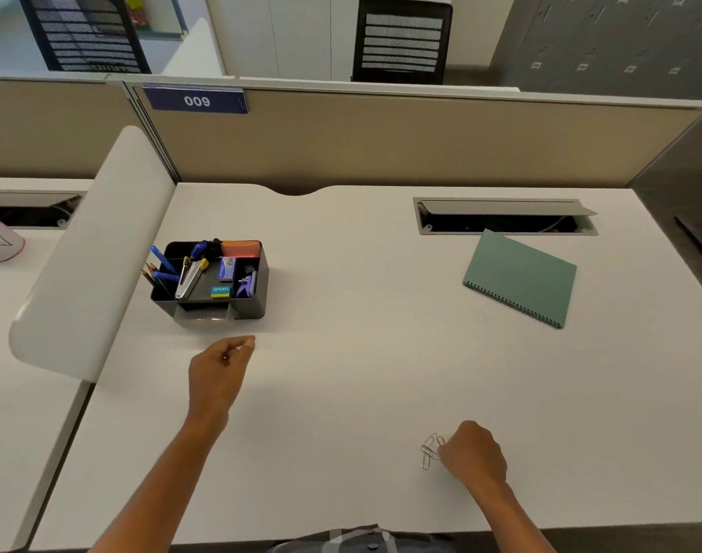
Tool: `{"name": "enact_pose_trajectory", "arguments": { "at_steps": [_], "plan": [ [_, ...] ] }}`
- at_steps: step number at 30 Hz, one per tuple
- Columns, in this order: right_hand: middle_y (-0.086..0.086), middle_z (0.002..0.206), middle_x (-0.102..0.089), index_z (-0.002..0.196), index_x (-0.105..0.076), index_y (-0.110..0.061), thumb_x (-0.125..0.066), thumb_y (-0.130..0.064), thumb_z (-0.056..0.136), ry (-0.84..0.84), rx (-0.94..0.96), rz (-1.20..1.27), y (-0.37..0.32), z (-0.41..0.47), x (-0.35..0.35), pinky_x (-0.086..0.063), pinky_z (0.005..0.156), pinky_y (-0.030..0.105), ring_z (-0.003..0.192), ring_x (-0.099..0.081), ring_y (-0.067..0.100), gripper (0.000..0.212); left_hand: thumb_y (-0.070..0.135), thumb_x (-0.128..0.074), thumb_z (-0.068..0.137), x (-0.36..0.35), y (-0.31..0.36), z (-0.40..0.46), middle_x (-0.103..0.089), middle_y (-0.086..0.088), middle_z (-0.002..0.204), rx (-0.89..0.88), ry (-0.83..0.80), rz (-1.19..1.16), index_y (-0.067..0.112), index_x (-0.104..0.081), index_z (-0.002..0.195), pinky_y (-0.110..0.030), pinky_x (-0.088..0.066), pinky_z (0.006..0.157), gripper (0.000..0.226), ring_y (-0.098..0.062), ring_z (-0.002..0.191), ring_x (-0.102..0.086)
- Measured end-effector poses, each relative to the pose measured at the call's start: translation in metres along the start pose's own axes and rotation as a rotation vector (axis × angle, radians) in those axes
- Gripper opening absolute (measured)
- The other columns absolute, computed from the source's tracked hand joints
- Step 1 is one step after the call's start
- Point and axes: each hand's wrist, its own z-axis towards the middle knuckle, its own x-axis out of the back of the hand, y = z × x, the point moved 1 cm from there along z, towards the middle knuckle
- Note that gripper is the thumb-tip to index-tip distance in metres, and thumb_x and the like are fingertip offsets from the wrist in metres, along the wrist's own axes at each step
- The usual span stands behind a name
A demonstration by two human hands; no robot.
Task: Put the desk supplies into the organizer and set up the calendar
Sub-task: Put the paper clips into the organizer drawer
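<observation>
White desk point(341, 393) fills most of the view, w/ a tan partition point(381, 141) along its 12 o'clock edge and a blue "009" tag point(196, 101) at the partition's upper left. A cable hatch point(505, 217) is cut into the desk at about 1 o'clock, lid propped open. Just below it, touching its front edge, lies the green spiral-bound calendar point(521, 277), flat and closed, binding toward the person.

At approx. 10 o'clock sits the black organizer point(257, 297), already loaded: blue pens point(164, 263) and pencils in the left compartment, a stapler point(190, 277) leaning in the middle, a staple box, an eraser and a small purple item to the right, orange sticky notes at the back. Its clear front drawer is pulled out a little.

Left hand point(217, 373) hovers just in front of the organizer, fingers curled, thumb and forefinger pinched together; can't tell if anything's between them. Right hand point(471, 453) is at 5 o'clock, fingers curled down onto the desk, touching a small cluster of paper clips point(429, 451); a firm grip isn't clear.
</observation>
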Motion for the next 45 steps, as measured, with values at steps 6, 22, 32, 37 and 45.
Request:
{"name": "enact_pose_trajectory", "arguments": {
  "at_steps": [6, 22, 32, 37, 45],
  "plan": [
    [-0.004, 0.075, -0.065, 0.076, -0.058, -0.017, -0.064, -0.020, 0.088, -0.010, 0.108, 0.067, -0.004, 0.006, 0.013, -0.044, 0.049, 0.022, 0.063, -0.060, 0.011, 0.014, 0.025, -0.079, 0.093, -0.028, -0.005, -0.029, -0.073, -0.003, 0.081, -0.063, -0.192, 0.085, 0.029, -0.082, 0.097, -0.015, -0.044, 0.057, 0.006, -0.008, 0.060, -0.053],
    [0.007, 0.077, -0.077, 0.086, -0.076, -0.012, -0.073, 0.002, 0.091, -0.148, 0.559, 0.779, -0.089, -0.042, 0.041, -0.063, 0.070, 0.028, 0.070, -0.077, 0.020, 0.016, 0.029, -0.082, 0.090, -0.081, 0.011, -0.075, -0.078, 0.012, 0.091, -0.088, -0.573, 0.113, 0.026, -0.081, 0.098, -0.018, -0.053, 0.061, 0.008, -0.015, 0.063, -0.070],
    [-0.007, 0.091, -0.077, 0.098, -0.075, -0.028, -0.077, -0.014, 0.090, -0.137, 0.646, 0.746, -0.104, -0.045, 0.031, -0.063, 0.075, 0.030, 0.079, -0.075, 0.014, 0.016, 0.032, -0.078, 0.093, -0.067, 0.008, -0.062, -0.076, 0.009, 0.088, -0.065, -0.586, 0.122, 0.024, -0.078, 0.093, -0.021, -0.058, 0.065, 0.008, -0.015, 0.068, -0.069],
    [-0.013, 0.097, -0.075, 0.102, -0.073, -0.034, -0.079, -0.027, 0.090, -0.095, 0.571, 0.743, -0.091, -0.038, 0.034, -0.059, 0.067, 0.023, 0.081, -0.073, 0.013, 0.015, 0.022, -0.082, 0.091, -0.030, 0.007, -0.005, -0.077, 0.004, 0.083, -0.004, -0.216, 0.066, 0.018, -0.078, 0.086, -0.024, -0.049, 0.057, 0.007, -0.015, 0.056, -0.063],
    [-0.001, 0.077, -0.076, 0.096, -0.074, -0.037, -0.077, -0.032, 0.090, -0.054, 0.439, 0.690, -0.055, -0.022, 0.037, -0.052, 0.055, 0.015, 0.067, -0.068, 0.008, 0.008, 0.037, -0.080, 0.089, 0.042, 0.005, 0.093, -0.075, 0.003, 0.090, -0.029, 0.168, 0.315, 0.023, -0.081, 0.093, -0.036, -0.051, 0.075, 0.014, -0.024, 0.087, -0.068]
  ]
}}
